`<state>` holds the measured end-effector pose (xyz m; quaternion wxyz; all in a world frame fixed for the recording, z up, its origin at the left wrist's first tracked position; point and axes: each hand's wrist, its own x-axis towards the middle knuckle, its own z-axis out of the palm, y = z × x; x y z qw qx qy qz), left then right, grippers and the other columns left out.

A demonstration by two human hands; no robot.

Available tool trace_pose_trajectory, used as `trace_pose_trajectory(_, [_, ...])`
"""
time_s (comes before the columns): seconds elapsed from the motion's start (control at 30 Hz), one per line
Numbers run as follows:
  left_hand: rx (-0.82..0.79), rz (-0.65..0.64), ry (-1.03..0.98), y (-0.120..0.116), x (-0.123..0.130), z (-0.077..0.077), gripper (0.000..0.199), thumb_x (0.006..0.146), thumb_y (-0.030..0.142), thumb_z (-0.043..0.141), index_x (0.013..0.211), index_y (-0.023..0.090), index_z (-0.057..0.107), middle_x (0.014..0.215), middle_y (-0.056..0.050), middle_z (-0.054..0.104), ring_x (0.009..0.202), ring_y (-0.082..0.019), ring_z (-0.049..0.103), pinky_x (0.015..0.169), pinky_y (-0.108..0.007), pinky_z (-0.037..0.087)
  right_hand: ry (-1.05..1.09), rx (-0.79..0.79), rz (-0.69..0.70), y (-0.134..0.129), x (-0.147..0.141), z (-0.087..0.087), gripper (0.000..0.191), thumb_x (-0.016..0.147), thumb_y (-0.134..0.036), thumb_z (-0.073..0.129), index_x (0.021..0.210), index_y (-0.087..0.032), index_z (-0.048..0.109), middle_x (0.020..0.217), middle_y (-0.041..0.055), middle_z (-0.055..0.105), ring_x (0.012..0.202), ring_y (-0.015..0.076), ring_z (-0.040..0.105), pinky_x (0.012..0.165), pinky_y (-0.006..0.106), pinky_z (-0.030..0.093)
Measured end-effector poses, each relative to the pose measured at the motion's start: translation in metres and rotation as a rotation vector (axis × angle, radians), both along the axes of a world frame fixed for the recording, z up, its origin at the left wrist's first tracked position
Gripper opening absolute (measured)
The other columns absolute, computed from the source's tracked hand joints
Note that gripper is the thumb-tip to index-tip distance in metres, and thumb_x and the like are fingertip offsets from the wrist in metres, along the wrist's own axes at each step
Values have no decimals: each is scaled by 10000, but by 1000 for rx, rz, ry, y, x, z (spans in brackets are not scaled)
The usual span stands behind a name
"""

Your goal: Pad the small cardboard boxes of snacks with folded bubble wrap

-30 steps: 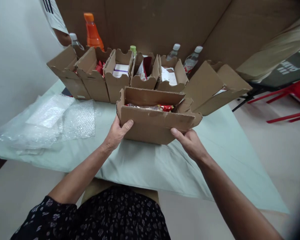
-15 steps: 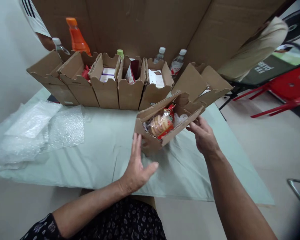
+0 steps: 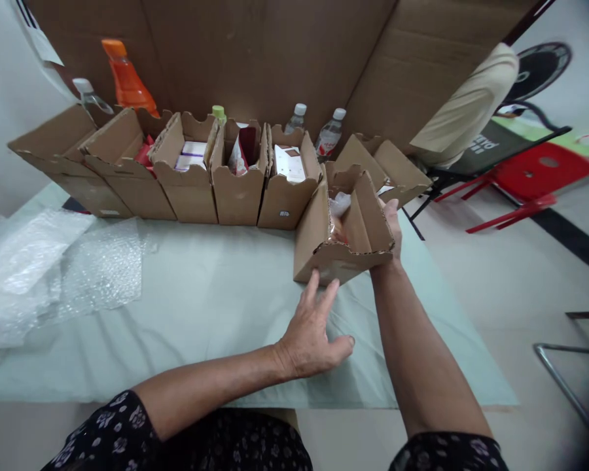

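Observation:
An open cardboard box (image 3: 346, 261) stands on the table at the right end of a row, its front turned toward me. Inside it are a clear plastic wrapping and a packet, partly hidden by the walls. My left hand (image 3: 314, 333) is open, its fingertips at the lower front of this box. Along the box's right side lies my right hand (image 3: 393, 229), its palm against the cardboard and its fingers stretched up. Several similar boxes stand left of it, one with white packets (image 3: 289, 163), another with a dark red and white packet (image 3: 243, 152).
Bubble wrap (image 3: 98, 268) lies on the green tablecloth (image 3: 201, 275) at left. Bottles, one orange (image 3: 130, 82), stand behind the boxes before a large cardboard panel (image 3: 275, 52). At right are a red stool (image 3: 544, 171) and a person's trouser leg (image 3: 468, 104).
The box near my hands has turned to face me and now stands closer to the row's right end. My right hand has moved along its side; my left hand has shifted right.

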<state>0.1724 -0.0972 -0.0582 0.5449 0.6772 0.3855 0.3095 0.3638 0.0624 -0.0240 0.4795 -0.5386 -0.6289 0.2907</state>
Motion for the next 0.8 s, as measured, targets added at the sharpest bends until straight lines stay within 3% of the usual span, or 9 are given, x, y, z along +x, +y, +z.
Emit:
trace_pose_trajectory(0.13, [6,-2,-19,22,8,2,992,739,294,701,1624,154,275,1759,-188,-107,1638,-374,-7,1320,-570,138,302,-57,-23,-7,6,-14,881,911,-842,234,1502,-249,509,1498,92,607,1388,297,579,1035,482,557])
trace_pose_trajectory(0.23, [-2,12,-50,40,17,1,1016,735,299,715,1629,151,255,1755,-194,-129,1635,-395,15,1315,-571,166,356,26,-219,-23,11,-37,748,893,-815,373,1288,-245,656,1348,101,697,1274,295,652,927,439,583])
trace_pose_trajectory(0.33, [-22,10,-77,54,31,-2,1030,740,295,724,1636,155,237,1754,-199,-132,1624,-423,96,1306,-569,208,413,10,-419,-45,10,-57,570,855,-715,547,1102,-223,693,1203,93,736,1102,265,707,800,370,580])
trace_pose_trajectory(0.4, [-14,-1,-87,62,41,-5,1031,728,286,740,1633,181,257,1761,-186,-99,1617,-433,132,1303,-573,217,394,-20,-469,-55,8,-63,500,805,-633,661,1069,-210,695,1139,86,740,1027,248,710,777,358,577])
trace_pose_trajectory(0.53, [44,1,-99,84,56,-11,1028,713,259,757,1624,169,289,1757,-213,-59,1609,-434,172,1299,-550,234,261,-31,-436,-46,7,-59,522,712,-519,782,1102,-187,682,1114,91,729,963,241,694,804,408,604])
trace_pose_trajectory(0.7, [70,-27,-48,135,63,-10,990,717,217,754,1610,141,334,1748,-219,118,1637,-351,102,1321,-481,165,260,32,-402,-13,4,-53,459,757,-458,681,1128,-190,648,1154,90,702,1030,232,688,912,448,597])
trace_pose_trajectory(0.8, [21,-60,32,156,57,-10,940,718,217,745,1587,175,390,1749,-178,180,1639,-331,107,1309,-486,212,250,71,-402,-12,-5,-53,426,752,-435,681,1102,-194,658,1123,86,715,1064,243,680,1010,490,549])
